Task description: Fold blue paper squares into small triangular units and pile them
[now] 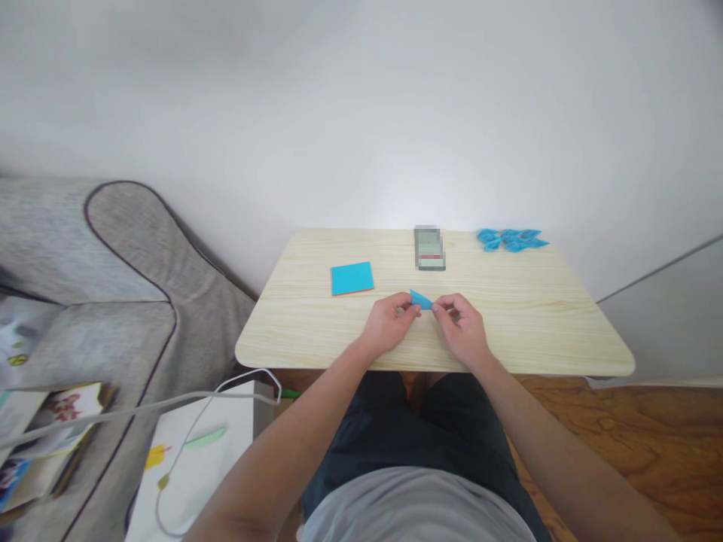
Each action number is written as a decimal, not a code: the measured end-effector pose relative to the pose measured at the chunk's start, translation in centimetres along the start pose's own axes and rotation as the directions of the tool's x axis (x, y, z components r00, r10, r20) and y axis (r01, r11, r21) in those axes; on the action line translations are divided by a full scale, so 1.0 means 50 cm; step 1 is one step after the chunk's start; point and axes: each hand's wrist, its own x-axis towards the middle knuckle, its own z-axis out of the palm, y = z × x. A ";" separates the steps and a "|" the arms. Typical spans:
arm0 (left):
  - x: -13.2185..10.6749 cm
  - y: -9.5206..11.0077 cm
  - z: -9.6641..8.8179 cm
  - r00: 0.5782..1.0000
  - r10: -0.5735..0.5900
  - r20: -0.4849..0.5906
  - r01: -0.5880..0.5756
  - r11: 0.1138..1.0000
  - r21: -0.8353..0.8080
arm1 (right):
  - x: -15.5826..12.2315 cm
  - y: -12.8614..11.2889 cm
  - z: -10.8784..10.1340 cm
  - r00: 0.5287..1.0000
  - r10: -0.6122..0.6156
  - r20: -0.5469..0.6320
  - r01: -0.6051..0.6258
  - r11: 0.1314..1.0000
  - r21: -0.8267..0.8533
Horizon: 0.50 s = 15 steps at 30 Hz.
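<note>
Blue paper | between both hands | pinched by each | apparently folded

The folded paper is blue, the table pale with wood-grain streaks, the sofa mottled grey.

Shirt, one: pale grey, lightly creased. Legwear, one: dark, near-black, loose, is worn directly beyond the shirt; its length cannot be told. Forearms, two: left bare at either side of the shirt, as are left hand and right hand.
</note>
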 end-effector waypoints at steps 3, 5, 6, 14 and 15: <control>0.003 0.004 0.003 1.000 0.011 0.018 -0.011 1.000 0.009 | -0.002 -0.002 -0.002 1.000 0.007 -0.020 -0.007 1.000 0.014; 0.003 0.004 0.004 1.000 0.016 0.021 -0.017 1.000 0.019 | -0.003 -0.005 -0.004 1.000 0.001 -0.018 -0.001 1.000 0.022; 0.002 0.003 0.004 1.000 0.017 0.019 -0.018 1.000 0.022 | -0.003 -0.006 -0.005 1.000 -0.003 -0.011 0.003 1.000 0.026; -0.003 -0.012 0.007 1.000 -0.004 -0.018 0.003 0.999 -0.053 | -0.005 -0.008 -0.008 0.997 0.008 0.073 -0.013 0.998 0.061; -0.002 -0.013 0.007 1.000 -0.005 -0.015 0.004 0.997 -0.074 | -0.005 -0.007 -0.009 0.996 0.009 0.085 -0.014 0.997 0.070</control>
